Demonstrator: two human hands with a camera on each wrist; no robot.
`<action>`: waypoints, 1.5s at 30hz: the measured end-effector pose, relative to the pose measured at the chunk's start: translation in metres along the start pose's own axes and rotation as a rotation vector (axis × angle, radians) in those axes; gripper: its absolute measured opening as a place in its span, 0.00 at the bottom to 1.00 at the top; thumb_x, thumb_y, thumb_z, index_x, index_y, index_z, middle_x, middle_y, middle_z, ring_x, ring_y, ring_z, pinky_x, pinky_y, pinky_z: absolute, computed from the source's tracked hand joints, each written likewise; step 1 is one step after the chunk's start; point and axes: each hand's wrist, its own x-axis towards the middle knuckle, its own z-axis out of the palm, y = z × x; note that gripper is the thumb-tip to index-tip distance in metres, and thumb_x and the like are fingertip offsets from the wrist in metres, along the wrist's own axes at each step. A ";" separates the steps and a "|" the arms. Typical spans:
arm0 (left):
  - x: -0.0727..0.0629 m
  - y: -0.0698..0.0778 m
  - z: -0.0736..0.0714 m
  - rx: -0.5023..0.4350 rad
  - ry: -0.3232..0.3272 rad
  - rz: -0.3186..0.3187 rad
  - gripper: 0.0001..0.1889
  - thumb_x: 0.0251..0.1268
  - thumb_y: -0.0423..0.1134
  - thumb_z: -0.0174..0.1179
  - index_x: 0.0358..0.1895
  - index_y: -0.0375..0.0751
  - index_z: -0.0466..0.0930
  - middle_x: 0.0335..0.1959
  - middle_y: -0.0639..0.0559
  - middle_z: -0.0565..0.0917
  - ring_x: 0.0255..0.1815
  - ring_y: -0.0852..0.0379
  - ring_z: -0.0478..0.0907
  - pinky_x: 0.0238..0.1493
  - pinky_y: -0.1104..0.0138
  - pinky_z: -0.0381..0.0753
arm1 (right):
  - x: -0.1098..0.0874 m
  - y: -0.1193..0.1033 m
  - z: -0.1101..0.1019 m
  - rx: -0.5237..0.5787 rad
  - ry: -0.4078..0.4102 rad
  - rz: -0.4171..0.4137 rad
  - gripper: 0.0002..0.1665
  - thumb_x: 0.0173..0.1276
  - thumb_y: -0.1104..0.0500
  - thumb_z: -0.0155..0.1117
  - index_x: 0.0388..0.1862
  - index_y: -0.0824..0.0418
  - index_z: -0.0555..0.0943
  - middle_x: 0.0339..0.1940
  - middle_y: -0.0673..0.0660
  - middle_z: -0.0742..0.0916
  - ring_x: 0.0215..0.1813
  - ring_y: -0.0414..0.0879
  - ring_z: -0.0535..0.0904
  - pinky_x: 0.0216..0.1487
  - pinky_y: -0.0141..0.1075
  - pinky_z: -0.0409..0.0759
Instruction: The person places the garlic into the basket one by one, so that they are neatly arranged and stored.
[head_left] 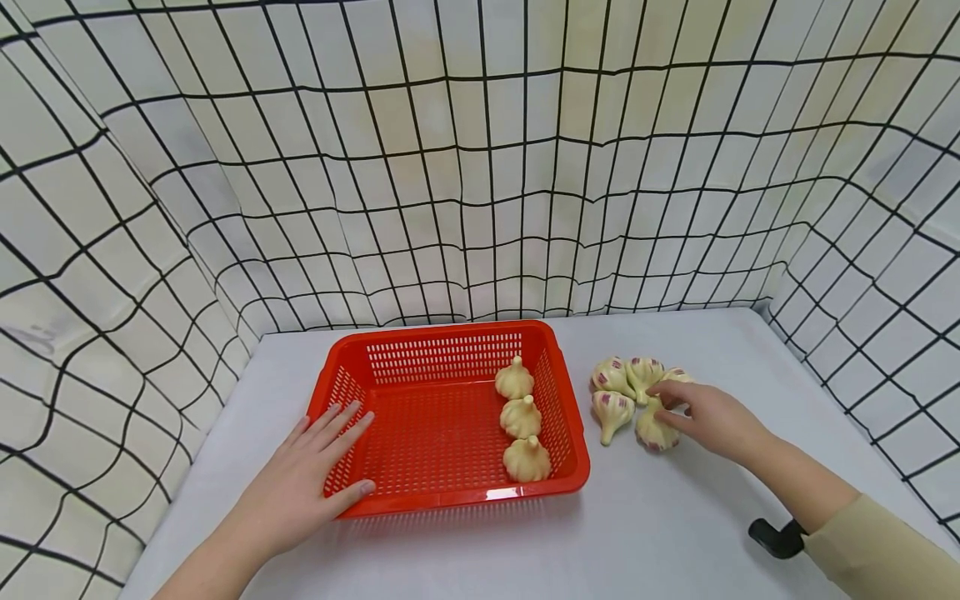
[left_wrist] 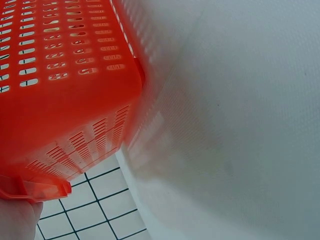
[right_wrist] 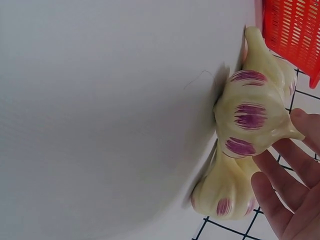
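My left hand (head_left: 300,479) rests on the left rim of a red plastic basket (head_left: 450,502), fingers spread and straight. In the left wrist view, part of that hand (left_wrist: 17,220) touches the rim of the basket (left_wrist: 65,105). On the table to the right, my right hand (head_left: 716,421) pinches the stem of a garlic bulb (head_left: 656,429) between thumb and fingers. The right wrist view shows this garlic bulb (right_wrist: 250,115), cream with purple streaks, still among the others. Several more garlic bulbs (head_left: 612,410) lie around it, one partly hidden by the hand.
Inside the basket, three cream garlic bulbs (head_left: 527,458) stand in a row along the right wall. A white cloth (head_left: 637,533) covers the table. Black netting (head_left: 495,208) over white sheeting encloses the back and sides. A black object (head_left: 776,537) sits by the right sleeve.
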 end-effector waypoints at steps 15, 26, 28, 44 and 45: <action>-0.001 -0.001 0.001 0.008 0.011 0.005 0.44 0.62 0.67 0.59 0.79 0.56 0.57 0.78 0.47 0.58 0.78 0.39 0.52 0.76 0.61 0.24 | 0.000 -0.006 -0.008 -0.022 -0.023 0.002 0.18 0.68 0.56 0.68 0.55 0.57 0.83 0.41 0.49 0.87 0.44 0.46 0.82 0.38 0.37 0.81; 0.000 0.000 0.001 0.012 0.016 0.014 0.44 0.62 0.66 0.59 0.79 0.55 0.57 0.78 0.47 0.58 0.78 0.39 0.52 0.77 0.60 0.25 | -0.002 -0.006 -0.019 -0.026 0.009 -0.011 0.17 0.67 0.56 0.69 0.55 0.56 0.85 0.43 0.50 0.88 0.46 0.48 0.83 0.44 0.45 0.83; 0.000 0.000 0.001 0.011 0.015 0.012 0.44 0.62 0.66 0.59 0.79 0.55 0.57 0.78 0.47 0.58 0.78 0.39 0.52 0.77 0.59 0.26 | -0.002 -0.008 -0.021 -0.024 0.019 -0.007 0.17 0.67 0.56 0.69 0.54 0.55 0.85 0.43 0.50 0.88 0.47 0.49 0.83 0.44 0.46 0.83; 0.000 0.001 0.000 0.019 0.012 0.014 0.44 0.62 0.66 0.60 0.79 0.55 0.57 0.79 0.47 0.57 0.78 0.39 0.51 0.76 0.62 0.22 | 0.014 -0.032 -0.050 0.015 0.098 -0.006 0.17 0.70 0.54 0.67 0.56 0.54 0.85 0.47 0.54 0.89 0.50 0.54 0.83 0.44 0.48 0.83; 0.000 0.001 0.000 0.021 0.012 0.015 0.44 0.62 0.65 0.60 0.79 0.55 0.57 0.79 0.47 0.57 0.78 0.39 0.51 0.76 0.62 0.22 | 0.016 -0.035 -0.052 0.018 0.102 -0.004 0.17 0.70 0.54 0.66 0.57 0.53 0.85 0.46 0.54 0.89 0.50 0.53 0.82 0.44 0.48 0.83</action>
